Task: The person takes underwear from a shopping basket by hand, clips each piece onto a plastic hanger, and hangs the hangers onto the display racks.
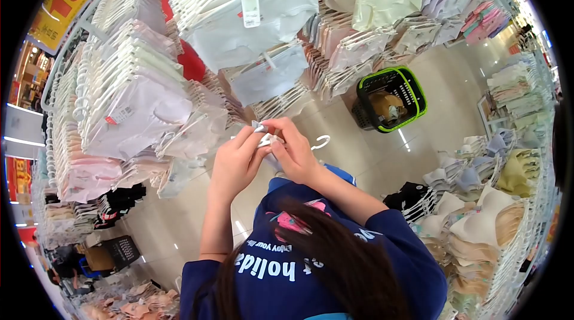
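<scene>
A white plastic hanger [266,139] is pinched between my two hands in front of my chest. Its hook [321,142] sticks out to the right, beyond my right hand. My left hand [234,161] closes its fingers on the left part of the hanger. From the other side my right hand [293,154] grips it, thumb and fingers together. A small piece of light grey cloth [259,126] pokes up between the fingertips. How the cloth and hanger join is hidden by my fingers.
Racks of underwear on hangers [257,21] stand ahead and to the left [143,104]. A black basket with a green rim [408,122] sits on the tiled floor [442,96], with items inside. Bras [484,218] hang at the right. A yellow price sign [69,0] is at upper left.
</scene>
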A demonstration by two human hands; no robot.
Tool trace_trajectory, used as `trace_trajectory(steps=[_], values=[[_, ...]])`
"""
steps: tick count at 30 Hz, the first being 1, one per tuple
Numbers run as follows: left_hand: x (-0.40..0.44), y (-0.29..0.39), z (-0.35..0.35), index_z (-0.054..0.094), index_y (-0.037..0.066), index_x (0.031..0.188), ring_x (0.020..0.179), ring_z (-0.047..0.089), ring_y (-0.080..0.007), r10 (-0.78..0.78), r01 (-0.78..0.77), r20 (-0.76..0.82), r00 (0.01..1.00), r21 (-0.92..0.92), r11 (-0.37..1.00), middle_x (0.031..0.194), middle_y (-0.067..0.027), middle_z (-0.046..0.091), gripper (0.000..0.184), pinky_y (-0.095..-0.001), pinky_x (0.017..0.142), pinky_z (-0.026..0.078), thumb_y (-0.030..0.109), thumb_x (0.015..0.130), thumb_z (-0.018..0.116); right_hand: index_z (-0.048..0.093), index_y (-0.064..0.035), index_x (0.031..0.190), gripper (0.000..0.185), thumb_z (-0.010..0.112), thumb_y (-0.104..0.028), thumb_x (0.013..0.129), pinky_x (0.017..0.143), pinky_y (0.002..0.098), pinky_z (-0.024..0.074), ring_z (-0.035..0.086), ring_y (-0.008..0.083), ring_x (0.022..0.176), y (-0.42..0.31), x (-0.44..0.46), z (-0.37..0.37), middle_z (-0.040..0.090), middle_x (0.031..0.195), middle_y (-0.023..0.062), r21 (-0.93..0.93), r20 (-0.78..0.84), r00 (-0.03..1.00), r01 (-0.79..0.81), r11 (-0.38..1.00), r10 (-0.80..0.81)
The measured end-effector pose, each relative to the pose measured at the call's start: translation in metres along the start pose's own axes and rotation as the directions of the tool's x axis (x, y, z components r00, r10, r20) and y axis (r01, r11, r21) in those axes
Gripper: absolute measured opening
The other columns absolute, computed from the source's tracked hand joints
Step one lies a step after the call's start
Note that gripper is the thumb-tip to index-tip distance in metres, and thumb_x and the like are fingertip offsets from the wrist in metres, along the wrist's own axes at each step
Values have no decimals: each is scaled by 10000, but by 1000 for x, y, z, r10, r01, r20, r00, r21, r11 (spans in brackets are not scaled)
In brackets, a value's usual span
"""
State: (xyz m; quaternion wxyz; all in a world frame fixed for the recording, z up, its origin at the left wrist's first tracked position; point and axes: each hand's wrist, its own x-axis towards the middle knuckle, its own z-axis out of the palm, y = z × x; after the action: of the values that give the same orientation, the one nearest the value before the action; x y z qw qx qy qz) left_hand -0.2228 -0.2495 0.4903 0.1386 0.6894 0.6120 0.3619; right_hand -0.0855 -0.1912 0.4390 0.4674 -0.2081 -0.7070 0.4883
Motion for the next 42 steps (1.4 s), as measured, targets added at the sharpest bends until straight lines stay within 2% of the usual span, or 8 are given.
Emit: trace_trajectory(steps=[5,10,13,19,26,29,32,42], values=[[3,-2,5,616,50,857,633,558,-243,99,-99,-39,994,-15,995,782,-71,570,141,-315,545,431,13,721,618,537,-1,1046,237,502,-167,880,656,295,446,540,248,768,0,7,-36,520,905,135,-171,-88,986,123,978,-140],[10,10,-2,621,97,1057,612,564,-217,163,-136,-140,977,184,974,707,-43,599,423,-301,555,443,-77,672,591,557,17,967,167,547,-120,872,565,253,439,556,192,671,-7,8,-58,553,816,104,-71,-27,998,61,996,-64],[12,20,1,607,57,1040,604,566,-206,109,-74,-254,961,143,987,738,-39,627,402,-290,558,448,-85,665,593,557,25,950,178,560,-132,867,563,242,437,552,169,661,-4,12,-62,558,793,95,-69,-26,996,83,994,-85],[5,20,3,617,41,893,593,562,-201,68,-53,-263,962,63,997,761,-42,643,272,-283,540,435,-103,664,592,576,24,903,156,570,-126,860,568,234,436,533,156,629,-2,24,-60,569,783,93,67,-18,994,110,992,-109],[4,24,3,632,44,814,545,514,-170,67,-48,-303,951,72,996,733,-50,628,205,-252,476,372,-93,661,621,586,24,880,133,602,-95,825,572,261,455,567,196,625,0,31,-50,604,777,112,56,-24,951,308,950,-307],[4,29,3,629,29,799,551,494,-133,35,-27,-332,943,31,999,694,-41,601,162,-233,486,366,-71,673,648,609,27,862,214,568,-183,867,545,247,428,556,149,619,-3,30,-44,615,745,99,123,-50,963,269,955,-264],[5,35,5,625,13,773,568,483,-101,-11,-3,-360,933,-37,999,662,-30,575,118,-218,500,362,-47,683,673,600,24,853,100,601,-68,816,570,271,464,586,212,622,-10,30,-45,611,751,113,122,-26,973,231,965,-229],[10,35,12,655,40,750,577,482,-96,-106,54,-377,920,-146,988,647,-16,560,130,-217,495,353,-20,652,716,613,11,873,115,596,-89,821,542,254,447,578,167,619,0,25,-38,616,763,100,156,-5,984,177,972,-179]])
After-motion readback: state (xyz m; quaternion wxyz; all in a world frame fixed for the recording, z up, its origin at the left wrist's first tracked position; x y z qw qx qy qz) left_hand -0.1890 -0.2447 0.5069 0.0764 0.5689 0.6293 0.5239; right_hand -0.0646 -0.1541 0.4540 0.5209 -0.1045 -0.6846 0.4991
